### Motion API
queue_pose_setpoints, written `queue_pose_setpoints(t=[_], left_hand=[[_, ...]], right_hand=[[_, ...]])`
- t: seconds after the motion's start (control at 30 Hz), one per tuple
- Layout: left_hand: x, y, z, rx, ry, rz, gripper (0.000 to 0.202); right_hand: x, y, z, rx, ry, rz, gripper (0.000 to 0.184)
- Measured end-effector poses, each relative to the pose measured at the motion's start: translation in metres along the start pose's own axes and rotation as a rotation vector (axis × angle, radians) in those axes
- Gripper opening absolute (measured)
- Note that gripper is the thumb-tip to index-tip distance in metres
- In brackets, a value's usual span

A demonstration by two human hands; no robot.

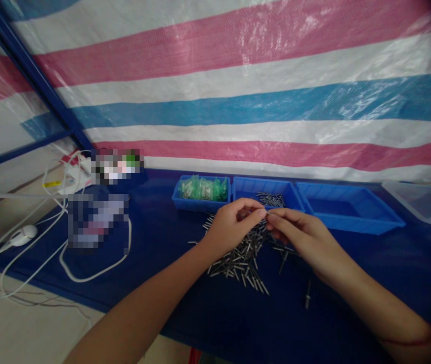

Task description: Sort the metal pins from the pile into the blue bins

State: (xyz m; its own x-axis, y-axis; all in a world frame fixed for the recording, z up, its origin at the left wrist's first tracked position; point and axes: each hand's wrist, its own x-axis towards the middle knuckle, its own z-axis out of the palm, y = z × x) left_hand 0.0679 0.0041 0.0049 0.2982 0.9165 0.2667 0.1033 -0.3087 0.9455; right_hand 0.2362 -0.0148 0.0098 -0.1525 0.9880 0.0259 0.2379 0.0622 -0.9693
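Observation:
My left hand (234, 222) and my right hand (299, 232) meet fingertip to fingertip above a loose pile of small metal pins (244, 258) on the blue table cloth (185, 293). Both hands are pinched closed, and between the fingertips a thin metal piece (268, 214) just shows. Whether each hand holds its own part I cannot make out. One pin (308, 293) lies apart, below my right wrist.
Three blue bins stand behind the pile: the left bin (201, 194) holds green-tinted clear parts, the middle bin (264, 194) holds metal pins, the right bin (346, 212) looks bare inside. White cables (48, 242) lie at left. A clear tray (426, 202) sits far right. A striped tarp hangs behind.

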Motion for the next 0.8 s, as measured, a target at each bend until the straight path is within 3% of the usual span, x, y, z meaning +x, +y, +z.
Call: queue_pose_setpoints(t=[0.2, 0.47, 0.63, 0.73, 0.8], left_hand=[[-0.001, 0.005, -0.001, 0.06, 0.004, 0.001, 0.018], [-0.004, 0.011, 0.002, 0.198, -0.062, 0.065, 0.021], [-0.006, 0.015, 0.001, 0.346, 0.045, 0.129, 0.022], [-0.006, 0.013, -0.002, 0.413, 0.073, 0.14, 0.026], [-0.005, 0.01, -0.005, 0.462, 0.043, 0.154, 0.024]], right_hand=[[-0.002, -0.001, 0.0, -0.045, 0.133, -0.132, 0.03], [-0.011, -0.008, 0.0, -0.406, 0.291, -0.556, 0.013], [0.001, -0.01, -0.005, -0.529, 0.404, -0.683, 0.011], [0.017, -0.003, -0.013, -0.765, 0.503, -0.738, 0.016], [0.025, 0.003, -0.018, -0.964, 0.499, -0.717, 0.02]])
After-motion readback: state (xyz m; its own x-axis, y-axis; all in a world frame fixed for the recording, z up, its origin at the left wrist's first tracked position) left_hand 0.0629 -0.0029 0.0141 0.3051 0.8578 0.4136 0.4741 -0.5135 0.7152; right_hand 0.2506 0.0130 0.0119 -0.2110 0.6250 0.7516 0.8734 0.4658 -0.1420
